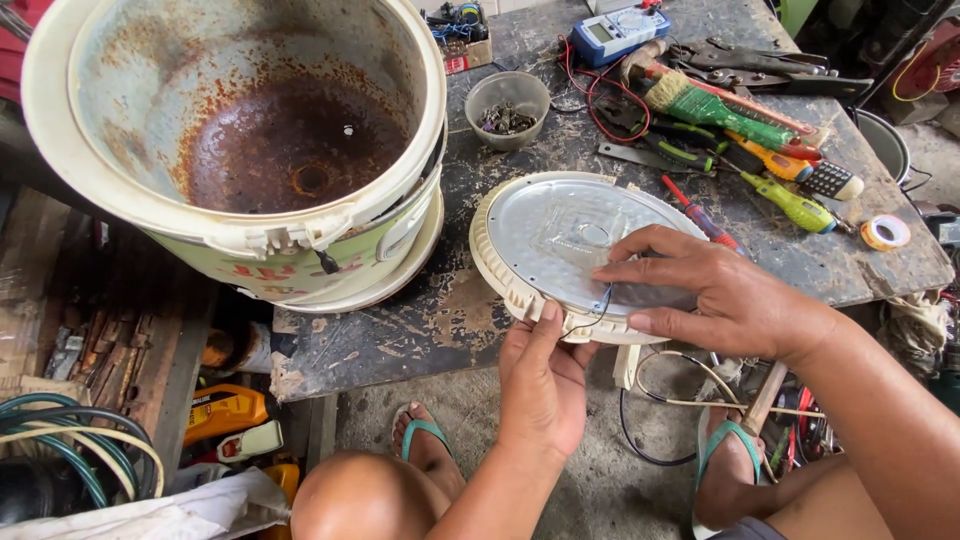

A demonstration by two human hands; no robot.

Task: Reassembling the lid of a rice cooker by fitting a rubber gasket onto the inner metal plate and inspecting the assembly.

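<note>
my left hand (545,375) pinches the cooker lid (570,245) at its near rim; my right hand (715,295) lies spread flat on the lid, pressing a thin wire (603,300).

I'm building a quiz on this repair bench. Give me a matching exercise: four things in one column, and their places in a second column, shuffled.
Things:
1. round lid
2. rusty cooker body
3. small bowl of screws
4. roll of tape

Places:
A. far right edge of the table
B. under the right hand, with the left hand at its near rim
C. left end of the table, tilted toward the camera
D. behind the lid, right of the cooker body

Pairs: 1-B, 2-C, 3-D, 4-A
</note>
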